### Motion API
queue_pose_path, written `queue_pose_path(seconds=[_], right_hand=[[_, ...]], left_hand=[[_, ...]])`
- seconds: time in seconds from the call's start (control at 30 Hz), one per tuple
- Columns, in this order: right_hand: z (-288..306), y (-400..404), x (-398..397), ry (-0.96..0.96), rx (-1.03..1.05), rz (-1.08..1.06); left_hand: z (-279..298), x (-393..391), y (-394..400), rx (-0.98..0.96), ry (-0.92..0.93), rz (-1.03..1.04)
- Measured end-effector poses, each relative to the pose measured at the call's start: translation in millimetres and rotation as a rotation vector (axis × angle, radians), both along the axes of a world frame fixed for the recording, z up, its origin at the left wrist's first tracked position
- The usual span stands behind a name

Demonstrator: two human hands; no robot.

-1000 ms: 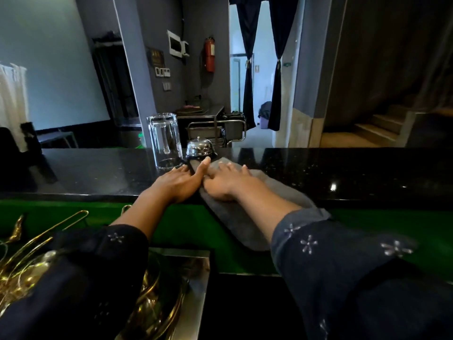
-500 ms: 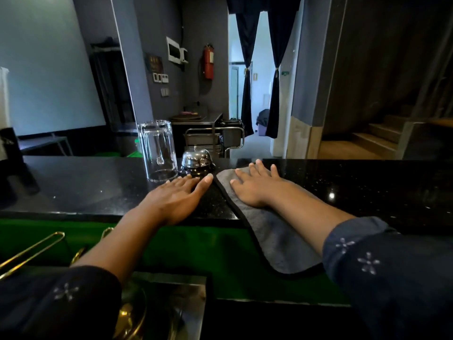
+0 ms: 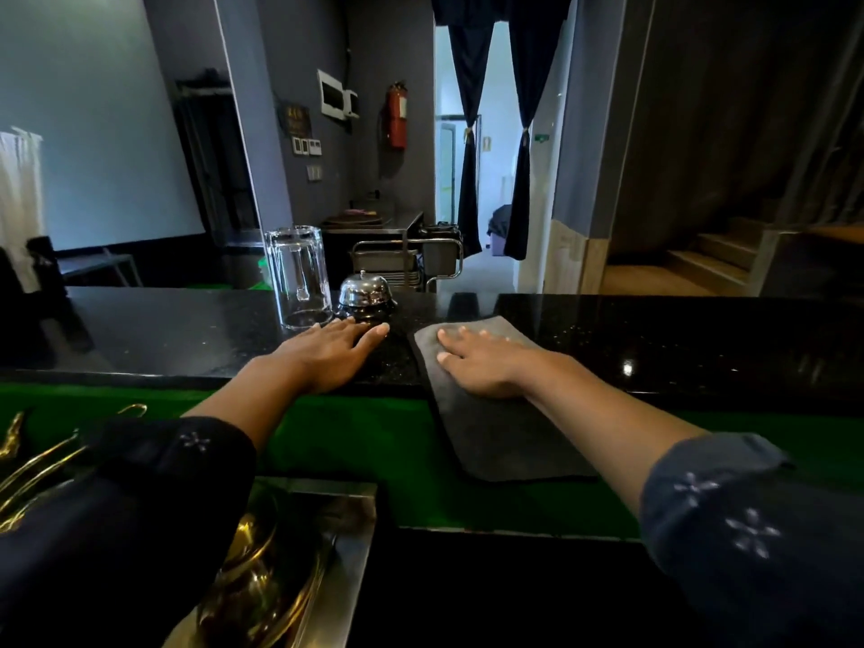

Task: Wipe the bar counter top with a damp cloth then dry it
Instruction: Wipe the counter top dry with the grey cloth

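A grey cloth point(image 3: 495, 432) lies on the black speckled bar counter top point(image 3: 654, 339), and its near part hangs over the counter's front edge onto the green ledge. My right hand point(image 3: 486, 362) presses flat on the cloth with straight fingers. My left hand point(image 3: 327, 350) rests flat on the bare counter to the cloth's left, fingertips close to the bell's base. A gap of counter separates the two hands.
An upturned clear glass point(image 3: 299, 278) and a chrome service bell point(image 3: 364, 292) stand just beyond my left hand. A green ledge point(image 3: 355, 441) runs below the counter. Brass utensils point(image 3: 252, 586) sit in a steel tray at lower left. A dark object point(image 3: 28, 282) stands at the far left.
My right hand has slid the cloth to the right, away from the bell and my left hand. My left hand stays flat in nearly the same spot.
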State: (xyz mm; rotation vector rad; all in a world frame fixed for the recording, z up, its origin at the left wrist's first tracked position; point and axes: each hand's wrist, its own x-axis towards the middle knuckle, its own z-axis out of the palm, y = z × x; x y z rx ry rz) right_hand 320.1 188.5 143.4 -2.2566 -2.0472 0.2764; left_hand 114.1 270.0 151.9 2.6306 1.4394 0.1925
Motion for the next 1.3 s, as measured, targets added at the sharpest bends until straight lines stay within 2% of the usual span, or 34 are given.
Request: queue_pose_path(seconds=[0.07, 0.13, 0.23, 0.43, 0.63, 0.77, 1.07, 1.3], right_hand=[[5, -28, 5, -0.039, -0.030, 0.017], [6, -47, 11, -0.057, -0.018, 0.018], [1, -47, 14, -0.064, 0.036, -0.008], [0, 8, 35, -0.056, 0.023, -0.108], [2, 84, 52, -0.064, 0.060, -0.154], [6, 99, 53, -0.067, 0.042, -0.185], [3, 11, 29, -0.040, 0.040, -0.127], [-3, -42, 65, -0.052, 0.029, -0.103]], left_hand=[[7, 9, -4, 0.023, 0.011, -0.044], [12, 24, -8, -0.025, -0.071, -0.089], [7, 49, -7, -0.065, -0.074, -0.112], [-15, 72, 7, -0.053, -0.010, -0.026], [-21, 73, 17, -0.013, 0.050, -0.043], [-19, 71, 15, -0.013, 0.046, -0.053], [-11, 69, 6, -0.042, 0.018, -0.033], [-8, 68, -4, -0.051, 0.039, -0.026]])
